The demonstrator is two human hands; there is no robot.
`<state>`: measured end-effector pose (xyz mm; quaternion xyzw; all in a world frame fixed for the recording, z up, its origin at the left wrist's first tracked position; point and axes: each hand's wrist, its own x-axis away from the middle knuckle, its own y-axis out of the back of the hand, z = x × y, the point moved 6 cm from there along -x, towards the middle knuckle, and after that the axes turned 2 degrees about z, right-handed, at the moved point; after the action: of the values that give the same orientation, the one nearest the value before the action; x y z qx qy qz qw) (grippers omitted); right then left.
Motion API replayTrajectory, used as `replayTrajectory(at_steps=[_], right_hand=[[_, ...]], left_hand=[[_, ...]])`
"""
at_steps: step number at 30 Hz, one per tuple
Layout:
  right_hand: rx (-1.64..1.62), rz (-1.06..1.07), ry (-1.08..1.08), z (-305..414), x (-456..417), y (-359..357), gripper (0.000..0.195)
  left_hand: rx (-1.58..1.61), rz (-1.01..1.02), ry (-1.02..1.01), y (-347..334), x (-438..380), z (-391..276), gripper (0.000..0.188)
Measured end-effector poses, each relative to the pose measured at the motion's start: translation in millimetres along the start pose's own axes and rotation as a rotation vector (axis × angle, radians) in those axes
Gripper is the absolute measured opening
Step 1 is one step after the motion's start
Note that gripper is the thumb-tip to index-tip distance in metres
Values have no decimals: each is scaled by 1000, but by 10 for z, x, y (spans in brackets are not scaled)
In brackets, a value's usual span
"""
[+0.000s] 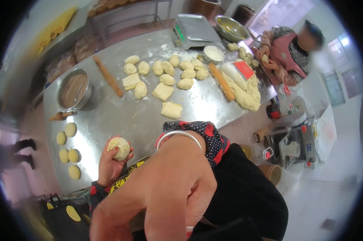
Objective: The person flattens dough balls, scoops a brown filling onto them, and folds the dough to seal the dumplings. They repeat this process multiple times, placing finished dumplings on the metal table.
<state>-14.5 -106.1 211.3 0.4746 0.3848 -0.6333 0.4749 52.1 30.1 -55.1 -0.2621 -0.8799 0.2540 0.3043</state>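
A round ball of dough with a pleated, gathered top (120, 148) rests in my left hand (113, 164), the thumb over its pleats. My right hand (166, 180), with a silver bangle at the wrist, is raised close to the camera and looks large. Its fingertips point down and are partly hidden, so whether it grips something cannot be told. Smooth round dough pieces (70, 129) lie on the metal table (115, 120) to the left. Folded dough squares (171, 110) and oval dough pieces (186, 84) lie beyond my hands.
A metal bowl of brown filling with a spoon (74, 89) stands at the left, near a rolling pin (107, 76). Another rolling pin (221, 82) lies beside a large dough mass (247, 93). Behind are a scale (196, 28) and a flour bowl (213, 54). A co-worker (285, 54) handles dough at the far right.
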Motion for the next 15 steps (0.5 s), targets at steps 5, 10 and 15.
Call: replayTrajectory(at_steps=[5, 10, 15], right_hand=[[147, -42, -198, -186, -57, -25, 22], [332, -411, -906, -585, 526, 447, 24], [1598, -276, -930, -890, 1281, 723, 47]], left_hand=[[19, 120, 38, 29, -101, -105, 47], [61, 255, 80, 193, -113, -161, 53], [44, 294, 113, 143, -10, -395, 40]])
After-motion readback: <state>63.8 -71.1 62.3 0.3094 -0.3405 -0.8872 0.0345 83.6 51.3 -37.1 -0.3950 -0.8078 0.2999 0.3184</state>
